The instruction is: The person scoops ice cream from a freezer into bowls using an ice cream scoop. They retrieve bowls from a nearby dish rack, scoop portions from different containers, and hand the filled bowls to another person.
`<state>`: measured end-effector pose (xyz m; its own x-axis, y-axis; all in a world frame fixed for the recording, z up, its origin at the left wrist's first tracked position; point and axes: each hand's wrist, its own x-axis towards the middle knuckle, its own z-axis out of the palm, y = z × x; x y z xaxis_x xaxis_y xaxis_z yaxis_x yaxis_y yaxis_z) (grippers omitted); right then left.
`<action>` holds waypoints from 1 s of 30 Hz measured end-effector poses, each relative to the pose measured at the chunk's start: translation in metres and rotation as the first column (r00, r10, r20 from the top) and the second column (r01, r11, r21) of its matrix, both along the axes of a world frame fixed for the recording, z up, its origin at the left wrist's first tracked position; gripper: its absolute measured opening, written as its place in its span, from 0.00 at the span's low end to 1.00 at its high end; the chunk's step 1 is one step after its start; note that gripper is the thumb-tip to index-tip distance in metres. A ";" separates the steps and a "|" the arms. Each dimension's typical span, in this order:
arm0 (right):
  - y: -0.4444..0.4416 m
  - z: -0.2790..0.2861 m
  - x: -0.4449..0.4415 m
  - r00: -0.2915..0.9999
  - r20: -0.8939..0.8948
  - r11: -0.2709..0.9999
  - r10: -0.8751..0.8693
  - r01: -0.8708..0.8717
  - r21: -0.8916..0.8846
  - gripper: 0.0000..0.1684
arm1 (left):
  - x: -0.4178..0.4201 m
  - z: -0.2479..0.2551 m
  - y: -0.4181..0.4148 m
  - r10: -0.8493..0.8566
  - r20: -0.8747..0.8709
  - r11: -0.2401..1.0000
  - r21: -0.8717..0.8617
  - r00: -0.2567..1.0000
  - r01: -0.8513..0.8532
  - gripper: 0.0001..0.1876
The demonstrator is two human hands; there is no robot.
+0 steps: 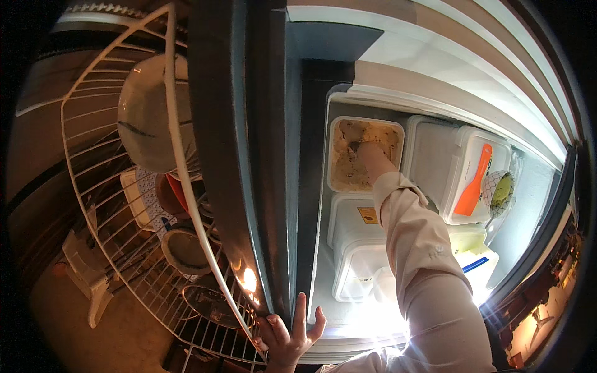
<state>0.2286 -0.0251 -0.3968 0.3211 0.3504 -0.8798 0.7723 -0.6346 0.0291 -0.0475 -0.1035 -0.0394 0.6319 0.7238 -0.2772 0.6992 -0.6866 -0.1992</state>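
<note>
An open chest freezer with white inner walls lies before me. At its back left stands a square white tub of ice cream (345, 168), tan with darker streaks. My right hand (371, 156) reaches down into this tub; its fingers are closed near the dark end of a utensil, most of which is hidden. The rolled beige sleeve covers the rest of that arm. My left hand (291, 333) rests at the freezer's near left edge with its fingers spread, beside the dark frame (266, 186).
Lidded white tubs (361, 265) stand in the freezer. On another lidded tub (499, 144) lie an orange spatula (475, 186) and a cone-shaped item with green contents (503, 190). Left of the frame, a white wire rack (179, 154) holds dishes (144, 112). A bright light glares near the front.
</note>
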 end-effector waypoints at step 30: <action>-0.062 0.017 0.060 0.586 -0.351 0.679 -0.730 0.562 -0.473 0.18 | 0.002 0.001 0.000 0.032 0.024 0.997 0.073 0.999 -0.034 0.27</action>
<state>0.2883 -0.0869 -0.3796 -0.1286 -0.0669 -0.9894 0.1130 -0.9922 0.0524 -0.0451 -0.1032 -0.0388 0.6128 0.7623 -0.2084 0.7262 -0.6472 -0.2319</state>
